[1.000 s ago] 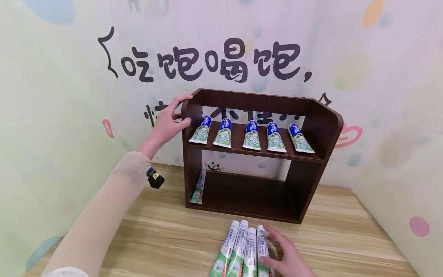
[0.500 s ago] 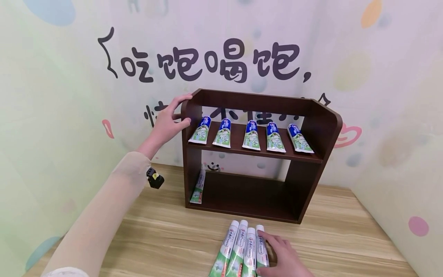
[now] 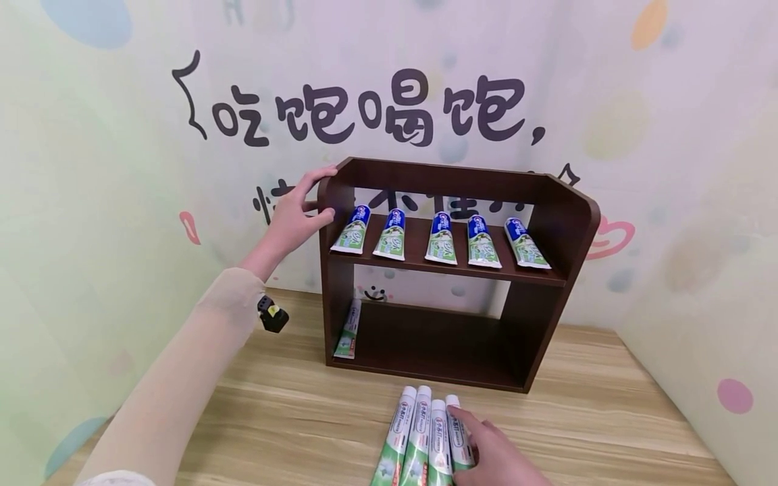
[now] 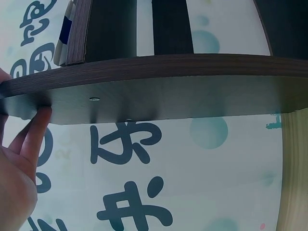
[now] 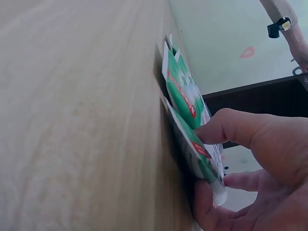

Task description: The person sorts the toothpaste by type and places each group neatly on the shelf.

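Note:
My left hand (image 3: 294,221) grips the upper left side panel of a dark brown two-tier shelf (image 3: 450,174). In the left wrist view, the fingers (image 4: 39,129) lie along the outer face of that panel. Four-tube row lies in front: several white and green toothpaste tubes (image 3: 418,432), side by side on the table. With thumb and fingers, my right hand (image 3: 500,451) pinches the rightmost toothpaste tube (image 3: 460,432). From the right wrist, that tube shows tilted between the thumb and fingers, its flat end toward the camera.
Several blue and green toothpaste tubes (image 3: 442,237) lie spaced along the upper tier. One white and green tube (image 3: 348,331) leans at the left end of the lower tier. The wooden table (image 3: 286,405) meets printed walls behind and at both sides.
My right hand has closed in on the rightmost tube, shifting slightly left, and now pinches it. The tube's cap has moved a little left. The left hand stays on the shelf.

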The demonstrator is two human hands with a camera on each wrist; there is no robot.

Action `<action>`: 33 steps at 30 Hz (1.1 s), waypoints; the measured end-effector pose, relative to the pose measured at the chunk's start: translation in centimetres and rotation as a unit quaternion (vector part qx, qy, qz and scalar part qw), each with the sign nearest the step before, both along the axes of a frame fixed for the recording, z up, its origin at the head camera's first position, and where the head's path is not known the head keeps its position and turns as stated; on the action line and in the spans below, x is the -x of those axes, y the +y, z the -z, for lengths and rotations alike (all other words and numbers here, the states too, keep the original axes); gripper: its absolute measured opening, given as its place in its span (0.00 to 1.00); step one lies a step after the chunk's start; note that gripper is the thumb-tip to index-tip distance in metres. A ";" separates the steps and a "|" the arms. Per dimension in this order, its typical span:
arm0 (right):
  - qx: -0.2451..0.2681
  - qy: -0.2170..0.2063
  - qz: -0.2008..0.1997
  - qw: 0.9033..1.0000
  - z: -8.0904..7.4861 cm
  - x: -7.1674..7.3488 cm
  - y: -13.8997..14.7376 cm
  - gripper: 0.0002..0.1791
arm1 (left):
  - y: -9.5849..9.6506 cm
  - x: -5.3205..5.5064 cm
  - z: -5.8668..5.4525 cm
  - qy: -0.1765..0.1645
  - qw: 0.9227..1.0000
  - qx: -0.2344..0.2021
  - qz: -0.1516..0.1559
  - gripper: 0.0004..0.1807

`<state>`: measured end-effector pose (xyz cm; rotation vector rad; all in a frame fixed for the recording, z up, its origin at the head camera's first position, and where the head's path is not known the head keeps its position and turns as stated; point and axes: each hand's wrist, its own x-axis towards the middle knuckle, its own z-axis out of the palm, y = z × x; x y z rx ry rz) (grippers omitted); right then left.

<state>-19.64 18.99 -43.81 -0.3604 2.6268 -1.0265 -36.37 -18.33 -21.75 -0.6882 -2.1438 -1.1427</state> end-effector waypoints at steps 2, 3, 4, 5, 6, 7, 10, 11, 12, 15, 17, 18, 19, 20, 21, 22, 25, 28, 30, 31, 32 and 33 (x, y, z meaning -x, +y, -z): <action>0.015 -0.010 -0.009 1.000 -0.1 0.0 0.0 0.52 | 0.0 0.0 0.0 0.001 1.000 0.000 0.000 0.33; 0.021 -0.016 -0.011 1.000 -0.1 0.0 0.1 0.52 | 0.0 0.0 0.0 0.001 1.000 0.000 0.000 0.33; 0.025 -0.021 -0.009 0.999 -0.1 0.0 0.1 0.52 | 0.0 0.1 0.0 0.001 1.000 -0.001 0.001 0.33; 0.028 -0.027 -0.005 0.999 -0.1 0.1 0.1 0.51 | 0.0 0.1 0.0 0.002 1.000 -0.002 0.002 0.33; 0.032 -0.031 -0.003 0.999 -0.1 0.1 0.1 0.51 | 0.0 0.1 0.0 0.002 1.000 -0.002 0.004 0.33; 0.037 -0.036 -0.001 0.999 -0.2 0.2 0.2 0.51 | 0.0 0.1 0.0 0.003 1.000 -0.003 0.005 0.33; 0.045 -0.054 0.005 0.998 -0.4 0.4 0.4 0.51 | 0.0 0.1 0.0 0.006 1.000 -0.004 0.007 0.33; 0.046 -0.062 0.006 0.997 -0.5 0.5 0.4 0.51 | 0.0 0.1 0.0 0.006 1.000 -0.004 0.007 0.33; 0.048 -0.067 0.004 0.997 -0.6 0.6 0.5 0.51 | 0.0 0.0 0.0 0.007 1.000 -0.003 0.006 0.33; 0.037 -0.069 -0.003 0.997 -0.9 0.9 0.9 0.50 | 0.1 0.0 -0.1 0.008 1.000 -0.001 0.004 0.33; 0.033 -0.051 -0.023 0.998 -0.9 1.1 1.3 0.48 | 0.1 -0.1 -0.2 0.010 1.000 0.002 0.003 0.33; 0.033 -0.039 -0.036 0.998 -1.0 1.1 1.6 0.47 | 0.2 -0.1 -0.2 0.011 1.000 0.003 0.003 0.33; 0.033 -0.029 -0.047 0.998 -1.0 1.2 1.8 0.47 | 0.2 -0.1 -0.2 0.011 1.000 0.004 0.002 0.33; 0.037 -0.021 -0.058 0.997 -0.9 1.3 2.0 0.46 | 0.2 -0.1 -0.2 0.012 1.000 0.005 0.001 0.33; 0.042 -0.019 -0.065 0.997 -0.9 1.4 2.3 0.45 | 0.2 -0.1 -0.2 0.012 1.000 0.006 0.000 0.33; 0.050 -0.022 -0.067 0.996 -0.9 1.4 2.5 0.45 | 0.2 -0.1 -0.2 0.011 1.000 0.006 -0.001 0.33; 0.084 -0.050 -0.061 0.993 -0.8 1.5 2.8 0.44 | 0.1 -0.2 -0.2 0.011 1.000 0.008 -0.002 0.33; 0.112 -0.082 -0.046 0.989 -0.7 1.6 2.9 0.45 | 0.1 -0.2 -0.1 0.010 1.000 0.008 -0.001 0.33; 0.129 -0.101 -0.040 0.986 -0.6 1.6 2.9 0.46 | 0.1 -0.2 -0.1 0.009 1.000 0.008 -0.001 0.33; 0.139 -0.108 -0.039 0.984 -0.6 1.6 2.9 0.47 | 0.1 -0.2 -0.1 0.009 1.000 0.007 0.000 0.33; 0.150 -0.116 -0.039 0.981 -0.6 1.5 3.0 0.48 | 0.0 -0.1 -0.1 0.008 1.000 0.006 0.001 0.33; 0.161 -0.124 -0.039 0.978 -0.6 1.5 3.0 0.49 | 0.0 -0.1 -0.1 0.007 1.000 0.005 0.001 0.33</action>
